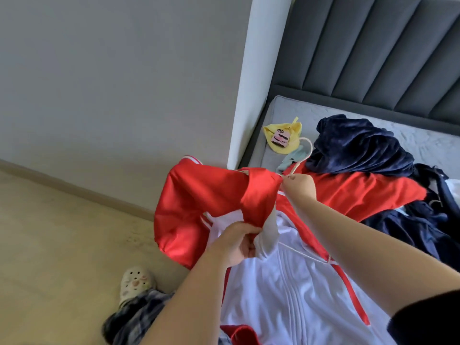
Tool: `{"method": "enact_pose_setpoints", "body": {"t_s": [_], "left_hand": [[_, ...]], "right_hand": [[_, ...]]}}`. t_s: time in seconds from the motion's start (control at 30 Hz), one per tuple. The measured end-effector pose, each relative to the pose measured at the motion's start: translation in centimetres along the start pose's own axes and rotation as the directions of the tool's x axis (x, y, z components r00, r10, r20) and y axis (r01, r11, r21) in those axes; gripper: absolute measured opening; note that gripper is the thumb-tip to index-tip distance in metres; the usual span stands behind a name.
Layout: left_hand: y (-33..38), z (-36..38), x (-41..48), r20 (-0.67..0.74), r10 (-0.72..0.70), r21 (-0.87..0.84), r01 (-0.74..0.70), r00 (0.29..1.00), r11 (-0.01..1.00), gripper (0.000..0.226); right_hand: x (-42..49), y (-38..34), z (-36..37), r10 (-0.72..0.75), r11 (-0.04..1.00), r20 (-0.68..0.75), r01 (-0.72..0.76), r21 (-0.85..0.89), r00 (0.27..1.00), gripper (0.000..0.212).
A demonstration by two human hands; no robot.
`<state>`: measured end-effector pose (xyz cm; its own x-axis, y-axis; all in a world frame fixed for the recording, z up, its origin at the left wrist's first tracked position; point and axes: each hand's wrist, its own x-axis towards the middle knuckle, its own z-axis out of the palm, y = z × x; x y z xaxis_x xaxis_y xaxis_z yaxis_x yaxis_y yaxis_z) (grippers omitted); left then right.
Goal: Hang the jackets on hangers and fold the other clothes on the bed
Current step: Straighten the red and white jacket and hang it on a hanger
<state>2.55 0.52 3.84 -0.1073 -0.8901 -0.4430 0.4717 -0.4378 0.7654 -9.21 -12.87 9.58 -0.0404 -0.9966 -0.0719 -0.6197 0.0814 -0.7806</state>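
Jacket (pixel 206 202), red and white, is being held up at the edge of the bed (pixel 293 113). Right hand (pixel 297 186) is pinching the hanger (pixel 311 148) at its neck; left hand (pixel 236 245) is gripping the jacket's fabric. Navy clothes (pixel 356 148) are lying on the bed.

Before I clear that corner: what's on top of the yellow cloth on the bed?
A small pink item with dark marks lies on the yellow cloth. The patch of cloth beneath it is hidden.
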Motion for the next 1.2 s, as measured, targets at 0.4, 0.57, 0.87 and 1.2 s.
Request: {"method": "enact_pose_setpoints", "body": {"t_s": [0.4,0.57,0.87,1.2], "left_hand": [[7.4,-1.9,-7.4,0.132,0.856,0.971,0.108,0.5,-0.213,0.059],[6.6,-3.8,-8.4,-0.024,0.763,0.988,-0.101,0.646,0.116,0.03],[4.3,-7.9,-10.0,-0.3,0.8,0.926,-0.041,0.519,0.374,0.027],[3.4,-7.5,-9.3,-0.278,0.823,0.917,-0.119,0.495,0.381,0.026]], "right_hand": [[-5.9,-4.5,-0.2,-0.452,0.88,-0.192,0.401,-0.254,0.871,0.049],[-9.9,-7.9,1.3,-0.749,0.638,-0.044,0.703,-0.315,0.661,0.032],[-11.6,-1.2,3.9,-0.771,0.61,-0.068,0.704,-0.364,0.633,0.011],[-7.5,2.5,7.3,-0.139,0.862,0.241,0.237,-0.447,0.961,0.035]]}}
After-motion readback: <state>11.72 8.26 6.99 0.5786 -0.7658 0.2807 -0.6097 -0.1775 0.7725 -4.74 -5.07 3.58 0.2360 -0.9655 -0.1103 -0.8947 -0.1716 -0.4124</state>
